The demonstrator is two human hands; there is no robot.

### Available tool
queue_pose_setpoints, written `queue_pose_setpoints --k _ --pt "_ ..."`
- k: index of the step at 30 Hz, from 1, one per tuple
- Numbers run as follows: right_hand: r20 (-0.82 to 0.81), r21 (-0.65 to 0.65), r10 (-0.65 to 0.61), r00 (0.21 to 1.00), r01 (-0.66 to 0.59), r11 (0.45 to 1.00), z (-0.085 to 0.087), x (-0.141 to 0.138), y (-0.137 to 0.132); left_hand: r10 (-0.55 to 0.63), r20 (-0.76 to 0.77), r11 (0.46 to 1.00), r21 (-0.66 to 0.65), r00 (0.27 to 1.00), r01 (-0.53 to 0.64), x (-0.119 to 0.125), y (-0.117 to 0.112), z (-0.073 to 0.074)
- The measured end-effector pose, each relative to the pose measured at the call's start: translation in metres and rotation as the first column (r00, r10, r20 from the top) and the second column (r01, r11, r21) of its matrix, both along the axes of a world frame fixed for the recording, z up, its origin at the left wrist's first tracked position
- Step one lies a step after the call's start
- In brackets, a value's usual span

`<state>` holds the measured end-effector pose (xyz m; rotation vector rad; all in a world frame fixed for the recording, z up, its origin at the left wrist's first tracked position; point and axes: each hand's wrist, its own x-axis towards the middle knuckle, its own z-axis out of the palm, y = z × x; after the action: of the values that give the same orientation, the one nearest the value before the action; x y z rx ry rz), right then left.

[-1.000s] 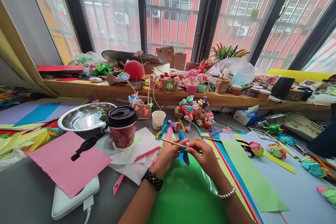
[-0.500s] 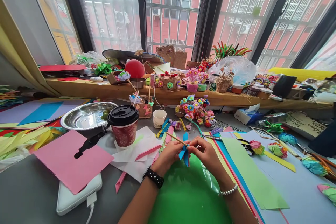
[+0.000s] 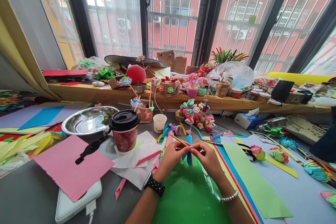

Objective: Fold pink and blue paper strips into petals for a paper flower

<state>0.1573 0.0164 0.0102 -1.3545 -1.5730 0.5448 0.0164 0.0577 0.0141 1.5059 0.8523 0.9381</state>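
Note:
Above a green balloon (image 3: 189, 192), both of my hands meet at a piece of folded blue paper (image 3: 189, 159). My left hand (image 3: 172, 155), with a black dotted watch band at its wrist, is closed on a thin wooden stick (image 3: 176, 138) that slants up to the left. Thumb and forefinger of my right hand (image 3: 207, 154) pinch the blue paper beside the stick's lower end. The fingertips touch there and hide the spot where stick and paper join. A beaded bracelet circles the right wrist.
A lidded paper cup (image 3: 124, 133), a metal dish (image 3: 76, 120) and pink paper (image 3: 73, 168) on a white power bank (image 3: 78, 204) lie left. A small white cup (image 3: 159, 123) and crocheted flowers (image 3: 195, 112) stand ahead. Green paper strips (image 3: 254, 178) and paper flowers (image 3: 278, 154) lie right.
My fingers have drawn closer together around the blue paper, and the right hand's fingertips now meet the left's. The blue paper has turned to a more upright, narrower view.

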Motion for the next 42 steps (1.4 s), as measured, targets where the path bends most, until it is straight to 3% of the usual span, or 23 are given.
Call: queue_pose_setpoints --k 7,13,19,25,30,42 --pt "0.03 -0.033 0.014 0.999 -0.013 0.999 -0.002 0.0 0.001 0.06 0.008 0.998 0.013 0.998 -0.061 0.0 0.003 -0.006" --pt "0.042 -0.061 0.022 0.999 -0.019 0.998 -0.002 0.001 0.001 0.101 0.063 0.994 -0.056 0.993 -0.097 -0.003 0.01 -0.008" --pt "0.011 -0.071 0.024 1.0 -0.023 0.997 -0.001 -0.001 0.002 0.062 0.101 0.994 -0.096 0.993 -0.052 -0.003 0.01 -0.008" --pt "-0.152 -0.179 0.079 0.985 -0.106 0.978 -0.006 0.005 0.005 0.047 0.138 0.987 -0.156 0.989 -0.025 -0.001 0.008 -0.007" --pt "-0.227 -0.23 0.055 0.972 -0.109 0.967 -0.009 0.006 0.007 0.002 0.144 0.985 -0.172 0.99 0.023 0.0 0.007 -0.008" --pt "-0.19 -0.193 -0.011 0.982 -0.027 0.981 -0.002 0.005 0.003 -0.04 0.137 0.994 -0.092 0.99 0.053 -0.002 0.004 -0.004"
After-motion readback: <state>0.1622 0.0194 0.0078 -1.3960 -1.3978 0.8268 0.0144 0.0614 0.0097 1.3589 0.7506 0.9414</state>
